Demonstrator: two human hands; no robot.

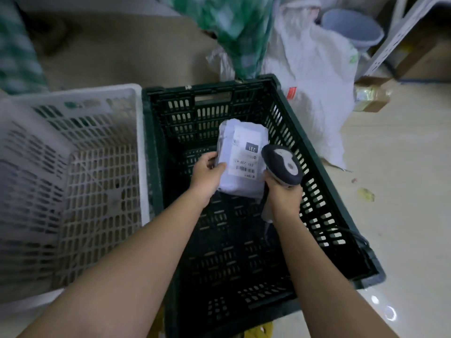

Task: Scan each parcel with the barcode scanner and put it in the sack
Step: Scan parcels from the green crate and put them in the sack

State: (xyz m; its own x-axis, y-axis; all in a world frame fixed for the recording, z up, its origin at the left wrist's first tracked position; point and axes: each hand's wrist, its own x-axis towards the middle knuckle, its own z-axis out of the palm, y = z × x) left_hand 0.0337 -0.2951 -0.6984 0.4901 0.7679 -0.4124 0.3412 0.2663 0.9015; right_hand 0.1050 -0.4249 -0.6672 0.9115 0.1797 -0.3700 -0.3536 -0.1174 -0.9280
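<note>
A: What's nearest the camera?

B: Two bare forearms reaching over a dark green crate [324, 181]. The left hand [207, 173] grips the lower left edge of a white parcel [240, 157], thumb on its face and fingers curled behind it. The right hand [284, 196] is wrapped around the handle of the barcode scanner [283, 164].

A: And where is the parcel?

B: Held up above the crate floor, label toward the camera. The label reads upside down, with "231" in a dark box and a barcode near the lower edge. The scanner head sits just beside the parcel's right edge.

A: What lies around the crate?

B: A white slatted basket [73, 172] touches its left side. Beyond its far right corner slumps a white sack [314, 76], with a green striped bag [234, 28] beside it and a grey bucket [351, 28] farther back.
</note>
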